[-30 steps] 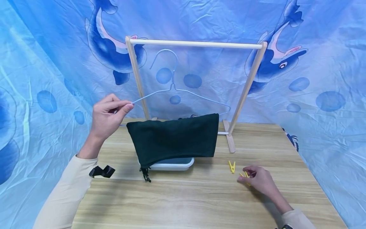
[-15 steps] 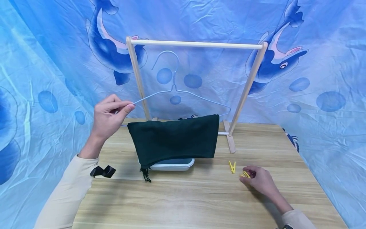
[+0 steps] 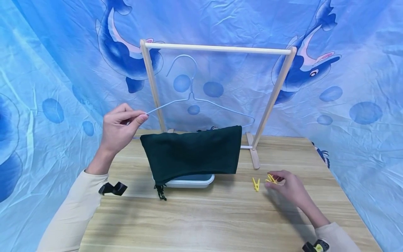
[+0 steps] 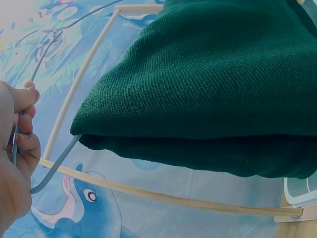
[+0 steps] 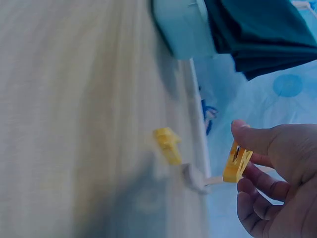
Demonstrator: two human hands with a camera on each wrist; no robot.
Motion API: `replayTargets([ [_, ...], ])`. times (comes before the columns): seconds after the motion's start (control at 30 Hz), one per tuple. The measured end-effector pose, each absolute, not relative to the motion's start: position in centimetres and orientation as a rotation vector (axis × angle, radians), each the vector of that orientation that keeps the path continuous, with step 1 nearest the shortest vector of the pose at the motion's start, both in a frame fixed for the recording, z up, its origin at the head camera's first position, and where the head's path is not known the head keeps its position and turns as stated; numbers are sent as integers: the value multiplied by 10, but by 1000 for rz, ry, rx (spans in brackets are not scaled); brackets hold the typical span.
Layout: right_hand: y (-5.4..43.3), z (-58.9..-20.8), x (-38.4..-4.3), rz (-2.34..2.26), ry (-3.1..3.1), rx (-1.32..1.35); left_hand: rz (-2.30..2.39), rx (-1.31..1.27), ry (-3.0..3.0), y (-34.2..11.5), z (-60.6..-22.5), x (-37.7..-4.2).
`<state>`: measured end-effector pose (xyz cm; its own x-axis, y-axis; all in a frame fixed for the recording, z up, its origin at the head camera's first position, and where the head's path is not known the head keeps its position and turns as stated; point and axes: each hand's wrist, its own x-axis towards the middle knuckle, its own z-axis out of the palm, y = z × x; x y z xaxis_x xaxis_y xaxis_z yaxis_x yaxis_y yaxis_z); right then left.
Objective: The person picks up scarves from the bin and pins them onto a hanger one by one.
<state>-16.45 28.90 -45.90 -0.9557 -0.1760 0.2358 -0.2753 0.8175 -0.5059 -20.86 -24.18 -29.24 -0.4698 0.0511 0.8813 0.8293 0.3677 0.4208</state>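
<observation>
My left hand pinches the left shoulder of a pale blue wire hanger and holds it up. Folded over the hanger's bottom bar is a dark green fringed scarf, its ridged weave plain in the left wrist view. Off to the right, my right hand holds a yellow clothespin between thumb and fingers, raised over the table. A second yellow clothespin lies on the wood just left of that hand.
Behind the hanger stands a wooden rack with two uprights. A white-rimmed container sits under the scarf, partly covered by it. Blue dolphin-print cloth surrounds the wooden table at the back and sides.
My right hand has lifted the clothespin from the table and moved slightly up and away from me. The left hand, hanger and scarf stay almost still.
</observation>
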Motion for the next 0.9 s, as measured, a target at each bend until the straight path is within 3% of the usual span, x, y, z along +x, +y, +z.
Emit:
replayTargets([
  [0.43,272,-409,-180,781,-2705,469,-1172,-791,-1799,-241,-295,-210],
  [0.9,230,-337,-194,938,-2450,789,-1169,-799,-1786,-240,-297,-211],
])
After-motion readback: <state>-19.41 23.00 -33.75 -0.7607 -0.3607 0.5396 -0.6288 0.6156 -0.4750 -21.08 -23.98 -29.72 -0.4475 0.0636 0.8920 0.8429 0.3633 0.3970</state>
